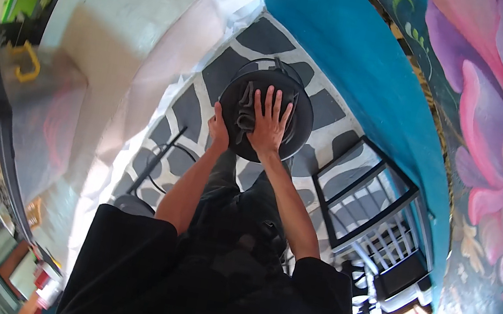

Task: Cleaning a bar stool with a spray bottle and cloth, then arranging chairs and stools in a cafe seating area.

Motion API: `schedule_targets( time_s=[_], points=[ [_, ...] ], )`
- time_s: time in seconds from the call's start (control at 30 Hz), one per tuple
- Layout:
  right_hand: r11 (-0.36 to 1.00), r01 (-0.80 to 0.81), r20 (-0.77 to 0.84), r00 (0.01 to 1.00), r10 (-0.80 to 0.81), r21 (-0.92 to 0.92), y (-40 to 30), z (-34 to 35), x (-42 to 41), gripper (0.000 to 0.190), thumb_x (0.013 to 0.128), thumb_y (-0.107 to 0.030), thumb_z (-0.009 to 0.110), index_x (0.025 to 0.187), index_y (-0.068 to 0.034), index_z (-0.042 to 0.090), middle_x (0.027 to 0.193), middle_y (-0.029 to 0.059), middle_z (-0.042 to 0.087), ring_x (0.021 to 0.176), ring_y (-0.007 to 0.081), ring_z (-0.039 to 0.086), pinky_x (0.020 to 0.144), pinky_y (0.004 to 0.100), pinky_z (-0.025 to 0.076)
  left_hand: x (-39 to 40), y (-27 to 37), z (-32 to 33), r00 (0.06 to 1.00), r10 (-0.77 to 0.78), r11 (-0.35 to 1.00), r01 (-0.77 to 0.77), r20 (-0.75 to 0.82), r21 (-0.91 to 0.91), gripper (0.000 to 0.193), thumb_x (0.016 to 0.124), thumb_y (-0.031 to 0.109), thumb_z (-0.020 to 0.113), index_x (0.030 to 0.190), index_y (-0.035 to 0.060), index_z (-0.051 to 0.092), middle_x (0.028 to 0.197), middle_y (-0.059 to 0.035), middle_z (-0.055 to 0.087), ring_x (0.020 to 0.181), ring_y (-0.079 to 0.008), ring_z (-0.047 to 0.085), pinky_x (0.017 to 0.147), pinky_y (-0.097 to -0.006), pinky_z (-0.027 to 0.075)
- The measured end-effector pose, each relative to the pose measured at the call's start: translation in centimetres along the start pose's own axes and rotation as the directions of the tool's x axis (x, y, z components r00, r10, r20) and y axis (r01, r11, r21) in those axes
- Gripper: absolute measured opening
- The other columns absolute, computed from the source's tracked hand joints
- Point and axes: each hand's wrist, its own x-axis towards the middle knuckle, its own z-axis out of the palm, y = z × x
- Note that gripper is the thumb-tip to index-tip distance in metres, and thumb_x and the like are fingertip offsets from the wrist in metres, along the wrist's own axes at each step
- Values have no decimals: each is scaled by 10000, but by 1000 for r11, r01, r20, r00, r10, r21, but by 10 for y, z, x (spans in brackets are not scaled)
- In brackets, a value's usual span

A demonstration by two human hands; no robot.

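Observation:
Before me stands a round black stool, its seat seen from above. A folded dark cloth lies on the seat. My right hand presses flat on the cloth with its fingers spread. At the seat's left rim is my left hand, its thumb pointing up along the edge and its fingers curled around the side, partly hidden. Below the seat, the stool's legs and ring show only in part.
Black metal racks with pale bars stand at the right against a blue wall. A thin black metal stand is at the left. The floor has a dark stone pattern. A pale wall borders the left.

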Motion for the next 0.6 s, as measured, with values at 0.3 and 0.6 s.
schedule_targets(
  time_s=[0.3,0.6],
  points=[
    [999,-22,18,1000,21,31,-17,28,-47,1160,657,-357,887,1652,-240,302,1745,97,173,1614,301,150,1274,611,170,3,4,-1,973,-138,969,171,183,-177,921,1003,763,423,1202,-92,701,1159,-146,740,1004,-238,719,911,-378,559],
    [934,-323,-300,886,355,150,-9,17,-58,1050,693,-147,830,1634,-176,366,1719,153,247,1592,348,226,1258,600,185,10,2,0,986,-100,988,114,133,-106,976,994,780,413,1233,-132,666,1234,-179,705,1100,-286,678,987,-394,529]
  ],
)
